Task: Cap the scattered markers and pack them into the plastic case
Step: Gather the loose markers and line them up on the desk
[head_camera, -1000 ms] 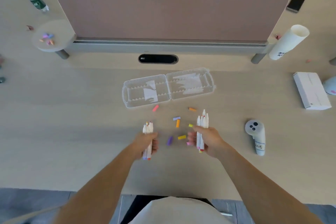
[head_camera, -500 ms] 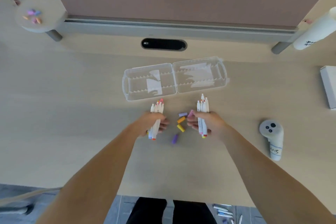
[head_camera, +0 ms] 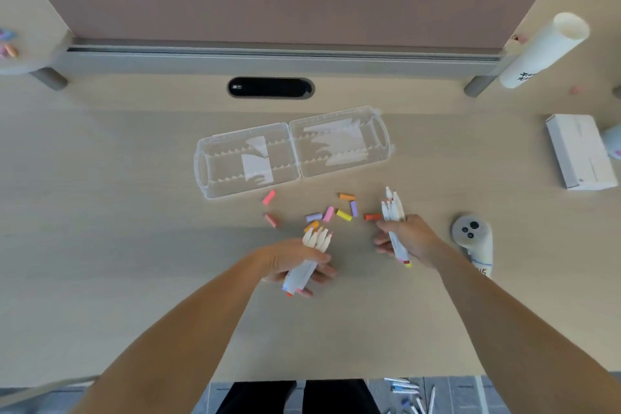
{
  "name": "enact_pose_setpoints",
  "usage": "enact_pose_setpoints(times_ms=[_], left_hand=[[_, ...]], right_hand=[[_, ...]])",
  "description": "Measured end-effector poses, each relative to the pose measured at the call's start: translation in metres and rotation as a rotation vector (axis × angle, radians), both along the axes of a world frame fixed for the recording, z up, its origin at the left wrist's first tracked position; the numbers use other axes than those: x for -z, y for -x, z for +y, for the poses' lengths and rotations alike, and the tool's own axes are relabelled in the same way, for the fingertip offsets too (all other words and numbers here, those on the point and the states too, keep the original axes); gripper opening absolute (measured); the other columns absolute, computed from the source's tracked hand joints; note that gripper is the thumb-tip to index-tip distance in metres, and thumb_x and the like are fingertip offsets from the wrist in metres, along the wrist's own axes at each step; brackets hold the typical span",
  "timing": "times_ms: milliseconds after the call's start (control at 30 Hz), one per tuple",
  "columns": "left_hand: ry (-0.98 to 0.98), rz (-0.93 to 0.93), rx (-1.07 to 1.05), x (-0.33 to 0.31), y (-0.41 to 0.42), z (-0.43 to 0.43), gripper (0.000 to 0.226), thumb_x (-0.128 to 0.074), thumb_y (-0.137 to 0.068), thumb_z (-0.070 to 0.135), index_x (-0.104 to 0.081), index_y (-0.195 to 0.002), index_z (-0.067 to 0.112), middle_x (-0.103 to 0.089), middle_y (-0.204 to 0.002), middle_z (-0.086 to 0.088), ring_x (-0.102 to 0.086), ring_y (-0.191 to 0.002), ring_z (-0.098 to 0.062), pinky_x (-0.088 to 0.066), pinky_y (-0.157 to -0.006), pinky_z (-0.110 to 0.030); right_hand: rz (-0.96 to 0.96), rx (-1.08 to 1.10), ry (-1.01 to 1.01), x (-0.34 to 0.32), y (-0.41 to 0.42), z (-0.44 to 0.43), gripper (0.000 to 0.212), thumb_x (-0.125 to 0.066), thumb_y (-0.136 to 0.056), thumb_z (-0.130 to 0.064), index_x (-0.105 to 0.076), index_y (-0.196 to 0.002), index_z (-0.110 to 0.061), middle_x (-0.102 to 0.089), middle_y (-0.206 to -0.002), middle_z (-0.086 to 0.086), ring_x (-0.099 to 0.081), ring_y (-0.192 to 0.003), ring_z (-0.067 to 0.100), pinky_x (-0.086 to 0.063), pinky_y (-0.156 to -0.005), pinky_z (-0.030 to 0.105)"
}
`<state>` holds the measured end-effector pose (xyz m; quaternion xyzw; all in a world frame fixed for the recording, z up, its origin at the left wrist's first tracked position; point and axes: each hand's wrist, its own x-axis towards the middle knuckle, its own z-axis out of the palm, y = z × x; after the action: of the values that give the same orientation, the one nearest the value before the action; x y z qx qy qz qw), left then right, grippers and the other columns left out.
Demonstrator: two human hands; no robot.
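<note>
Several loose caps before open case

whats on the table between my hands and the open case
Scattered loose caps lie between the case and the left hand and right hand, both holding markers; head view.

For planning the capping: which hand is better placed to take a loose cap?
Probably the right hand: its fingertips lie beside the red-orange cap; the left hand, gripping markers, is farther from it.
</note>
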<state>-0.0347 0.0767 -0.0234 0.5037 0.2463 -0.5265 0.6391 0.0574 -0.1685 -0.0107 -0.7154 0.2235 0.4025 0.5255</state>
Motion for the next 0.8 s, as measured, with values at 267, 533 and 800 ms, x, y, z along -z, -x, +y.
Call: enact_pose_setpoints(times_ms=[267,533,800], left_hand=[[-0.155,-0.15,-0.312,-0.003,-0.046,0.014,0.029,-0.067,-0.086,0.021,-0.068,-0.114,0.014,-0.069,-0.121,-0.009,-0.066,-0.108,-0.028,-0.054,-0.092,-0.043],[-0.318,-0.129,-0.492,-0.024,0.002,0.021,0.011,-0.059,-0.093,0.009,-0.059,-0.083,0.006,-0.065,-0.064,-0.007,-0.061,-0.059,-0.022,-0.052,-0.063,-0.033],[-0.429,-0.065,-0.464,-0.014,0.047,-0.002,0.02,-0.058,-0.089,0.011,-0.065,-0.098,-0.006,-0.071,-0.088,-0.024,-0.064,-0.066,-0.027,-0.051,-0.06,-0.032]], right_hand=[[-0.04,-0.034,-0.099,0.005,-0.028,0.054,0.015,-0.064,-0.091,-0.017,-0.072,-0.086,-0.005,-0.072,-0.088,0.019,-0.066,-0.074,0.028,-0.051,-0.07,0.033],[0.042,0.233,-0.238,0.001,0.028,0.071,0.01,-0.066,-0.091,-0.009,-0.064,-0.098,-0.002,-0.067,-0.077,0.016,-0.068,-0.062,0.025,-0.058,-0.068,0.037],[0.105,-0.003,0.009,0.003,0.094,0.107,0.027,-0.073,-0.075,-0.022,-0.067,-0.093,-0.003,-0.075,-0.085,0.016,-0.074,-0.08,0.03,-0.059,-0.081,0.05]])
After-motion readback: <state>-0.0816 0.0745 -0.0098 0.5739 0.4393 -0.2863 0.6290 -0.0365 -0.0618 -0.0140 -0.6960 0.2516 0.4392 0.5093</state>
